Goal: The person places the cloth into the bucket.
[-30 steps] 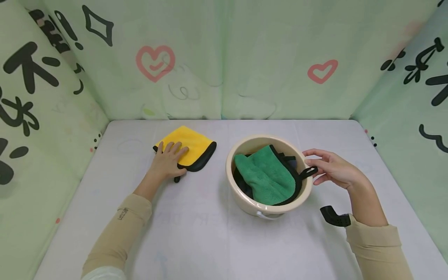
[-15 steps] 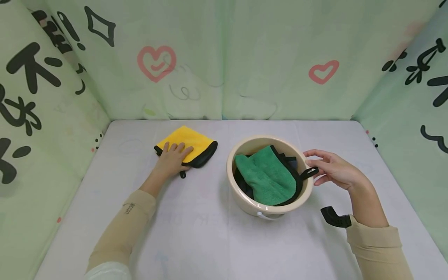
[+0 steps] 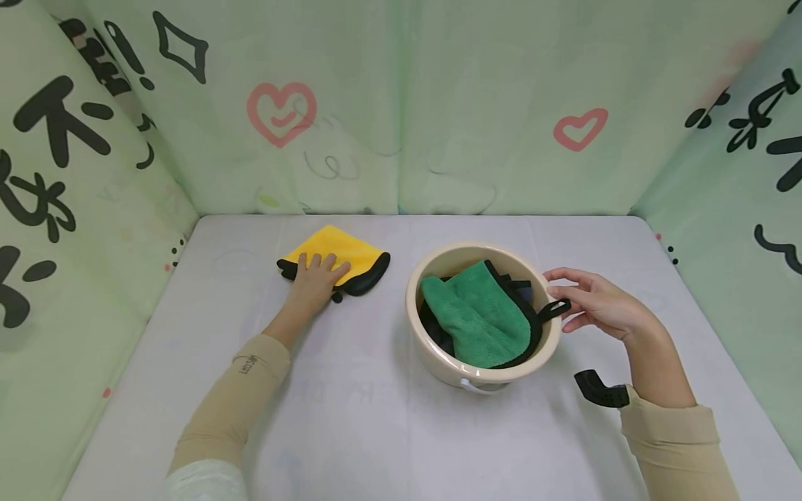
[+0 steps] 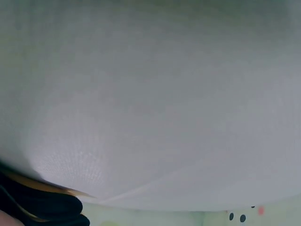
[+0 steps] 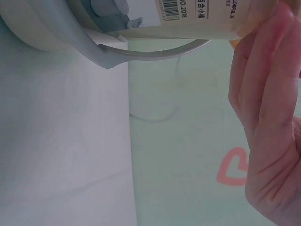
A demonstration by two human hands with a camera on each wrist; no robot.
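A yellow cloth with a black border (image 3: 338,249) lies on the table at the left, its near edge bunched. My left hand (image 3: 312,284) rests on its near left part with fingers spread and straight. A small black loop (image 3: 337,297) sticks out near the thumb. The cream bucket (image 3: 418,331) stands to the right and contains a folded green cloth (image 3: 479,316) over dark cloths. My right hand (image 3: 592,300) touches the bucket's outer right rim with loosely bent fingers. Beside them, the green cloth's black loop (image 3: 554,309) hangs over the rim.
A white bail handle (image 3: 479,387) hangs down the bucket's front, and the right wrist view shows a label (image 5: 188,12) on its side. The white table (image 3: 376,431) meets green curtains (image 3: 476,139) at the back and sides.
My left hand has slid slightly away from me and rightward over the yellow cloth, and the cloth's near edge has been pushed back into folds. The right hand and bucket have stayed put.
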